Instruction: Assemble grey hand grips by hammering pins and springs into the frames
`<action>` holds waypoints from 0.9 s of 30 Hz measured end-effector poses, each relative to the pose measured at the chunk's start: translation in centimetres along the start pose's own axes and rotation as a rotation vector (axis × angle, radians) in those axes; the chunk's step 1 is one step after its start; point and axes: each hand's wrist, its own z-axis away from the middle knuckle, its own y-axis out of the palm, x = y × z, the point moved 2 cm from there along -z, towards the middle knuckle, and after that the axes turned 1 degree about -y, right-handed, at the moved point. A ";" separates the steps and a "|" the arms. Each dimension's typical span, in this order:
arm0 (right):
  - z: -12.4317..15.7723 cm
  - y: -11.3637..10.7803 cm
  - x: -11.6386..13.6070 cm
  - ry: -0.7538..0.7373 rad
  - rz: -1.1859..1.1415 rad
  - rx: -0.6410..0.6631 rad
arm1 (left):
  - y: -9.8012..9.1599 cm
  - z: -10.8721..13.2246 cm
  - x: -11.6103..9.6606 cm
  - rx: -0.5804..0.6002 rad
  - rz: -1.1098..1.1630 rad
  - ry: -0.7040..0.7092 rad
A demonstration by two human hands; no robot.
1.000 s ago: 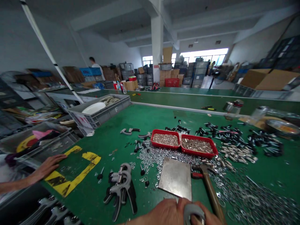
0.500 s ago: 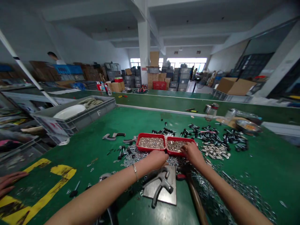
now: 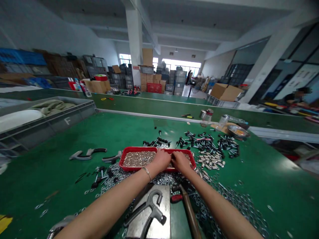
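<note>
My left hand (image 3: 161,160) is curled over the divide between two red trays, its fingertips hidden. Close beside it, my right hand (image 3: 181,162) reaches into the right red tray (image 3: 191,157) with fingers bent together; whatever they hold is too small to make out. Tiny metal parts (image 3: 139,158) fill the left red tray (image 3: 121,162). Below my hands, a grey metal piece with curved dark grips (image 3: 152,206) lies on a flat steel plate (image 3: 165,212). To its right is a wooden-handled hammer (image 3: 190,214), beside a red handle (image 3: 176,198).
Black-headed bolts (image 3: 204,141) and silver sleeves (image 3: 211,160) lie in piles at right. Loose metal rings (image 3: 231,205) spread towards the front right. More grey handles (image 3: 87,154) lie left of the trays. A grey crate (image 3: 79,114) stands at far left.
The view has turned right, so the bench appears shifted left. My left hand has risen from the trays' front edge to the divide between them, close to my right hand, which has moved left within the right tray.
</note>
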 end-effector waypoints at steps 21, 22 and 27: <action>2.5 -4.1 -0.9 0.070 -0.264 -0.088 | -0.7 20.5 -2.2 -0.239 0.567 -0.440; 3.0 -4.5 -0.6 0.064 -0.332 -0.097 | -0.3 20.2 -2.3 -0.238 0.519 -0.444; 8.0 -4.6 2.0 0.027 -0.769 0.037 | 0.6 19.3 -2.5 -0.201 0.347 -0.437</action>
